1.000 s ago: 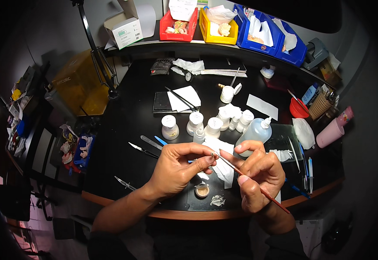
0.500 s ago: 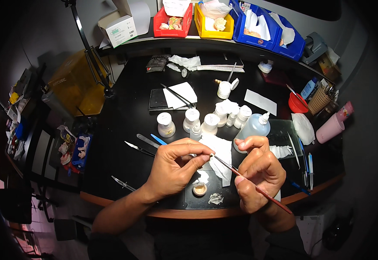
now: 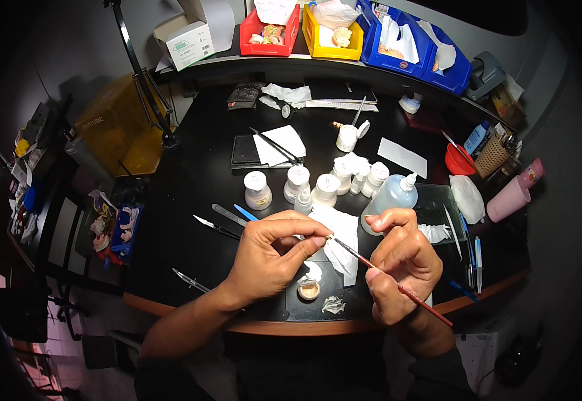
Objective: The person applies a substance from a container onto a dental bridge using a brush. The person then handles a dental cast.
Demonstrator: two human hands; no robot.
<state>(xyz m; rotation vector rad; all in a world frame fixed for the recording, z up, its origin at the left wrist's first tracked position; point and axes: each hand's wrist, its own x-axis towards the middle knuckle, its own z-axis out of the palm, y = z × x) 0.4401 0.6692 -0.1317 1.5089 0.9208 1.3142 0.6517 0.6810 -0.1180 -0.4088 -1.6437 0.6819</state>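
Between thumb and forefinger, my left hand (image 3: pixel 274 257) pinches a tiny whitish piece (image 3: pixel 329 236), mostly covered by the fingertips. A thin brush (image 3: pixel 408 292) with a reddish-brown handle is held in my right hand (image 3: pixel 404 267), its dark tip touching or very close to that piece. Below the hands, a small open jar (image 3: pixel 309 291) of beige paste stands on a dark slab (image 3: pixel 297 310), beside a smear of pale paste (image 3: pixel 333 305). White tissue (image 3: pixel 339 242) lies behind the brush tip.
White-capped jars (image 3: pixel 257 190) and a translucent squeeze bottle (image 3: pixel 390 200) stand behind my hands. Tweezers (image 3: pixel 189 279) and a knife (image 3: pixel 214 226) lie to the left. A red bowl (image 3: pixel 460 159) and pink cup (image 3: pixel 508 202) are at right; coloured bins (image 3: pixel 269 48) line the shelf.
The view has shifted very slightly. Both hands keep their grips, and the brush has moved only a little at the piece.
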